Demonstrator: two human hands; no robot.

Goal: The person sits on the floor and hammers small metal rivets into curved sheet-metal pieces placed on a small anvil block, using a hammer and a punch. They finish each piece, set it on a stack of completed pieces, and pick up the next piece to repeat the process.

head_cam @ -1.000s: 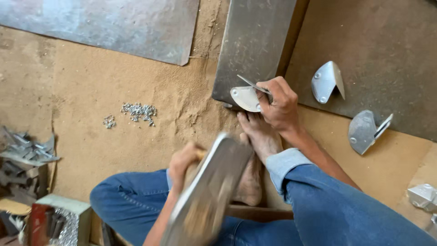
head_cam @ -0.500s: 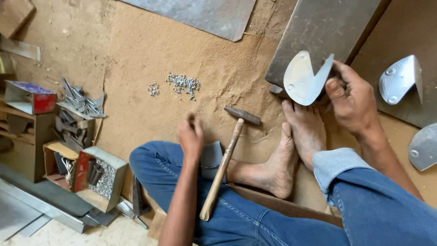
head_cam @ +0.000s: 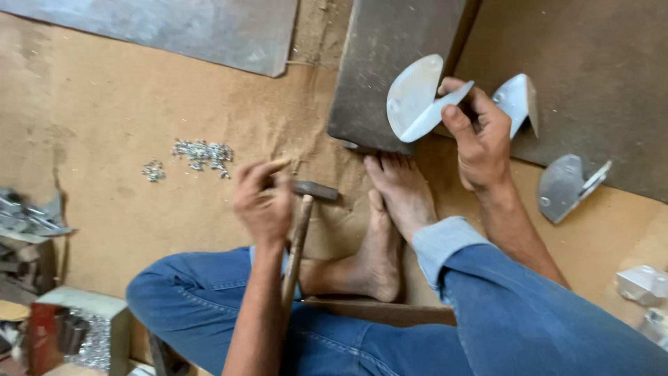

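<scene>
My right hand (head_cam: pixel 480 139) is closed around a bent, rounded sheet-metal piece (head_cam: pixel 416 97) and holds it up over the edge of a dark metal plate (head_cam: pixel 390 63). My left hand (head_cam: pixel 264 198) hovers over my left knee, blurred, with its fingers pinched together; whether anything small is between them is unclear. Just right of that hand lies a hammer (head_cam: pixel 306 209), its head on the floor and its wooden handle across my jeans. My bare feet (head_cam: pixel 396 202) rest below the plate.
Two similar metal pieces (head_cam: pixel 518 101) (head_cam: pixel 567 184) lie on a brown board at right. A pile of small silver rivets (head_cam: pixel 202 153) sits on the floor at left. Scrap metal (head_cam: pixel 28 216) and open boxes (head_cam: pixel 76 327) line the left edge. A grey sheet (head_cam: pixel 174 28) lies top left.
The hammer went from raised in my left hand to lying across my leg. My right hand lifted the metal piece off the plate and has turned it.
</scene>
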